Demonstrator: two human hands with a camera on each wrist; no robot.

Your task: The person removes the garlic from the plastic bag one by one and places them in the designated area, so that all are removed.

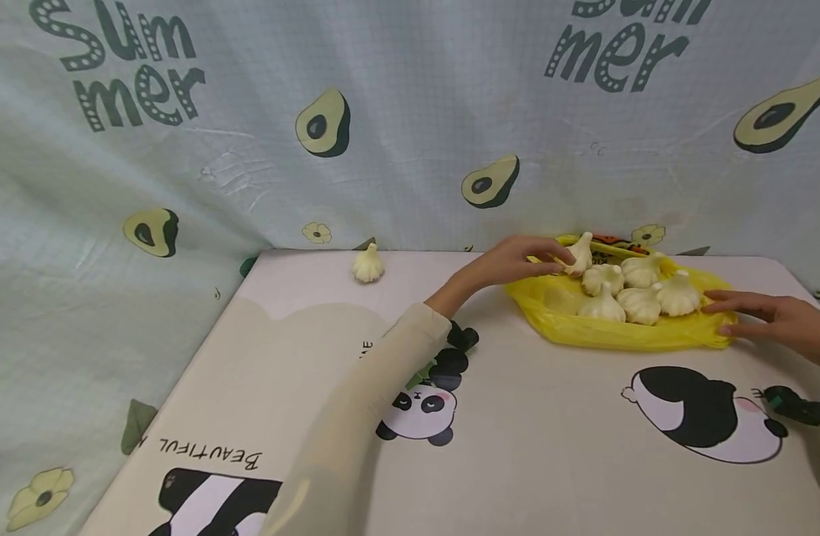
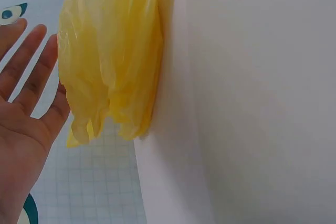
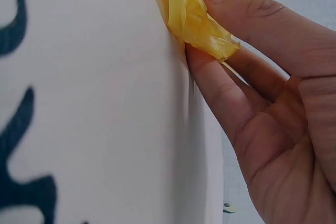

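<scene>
A yellow plastic bag (image 1: 564,320) lies spread at the back right of the table, with several white garlic bulbs (image 1: 641,304) on it. My left hand (image 1: 517,259) reaches over the bag's left edge, its fingertips right at the rearmost garlic bulb (image 1: 581,253). In the left wrist view the fingers of this hand (image 2: 26,103) are spread and extended beside the hanging folds of the bag (image 2: 113,51). My right hand (image 1: 781,324) is at the bag's right end. In the right wrist view its thumb and fingers (image 3: 215,80) pinch the crumpled plastic corner (image 3: 197,24).
A single garlic bulb (image 1: 367,264) stands apart near the table's back left. The table cover (image 1: 517,447) is pale with printed pandas and lettering. Behind it hangs a curtain (image 1: 396,82) with avocado prints, which meets the table's back edge.
</scene>
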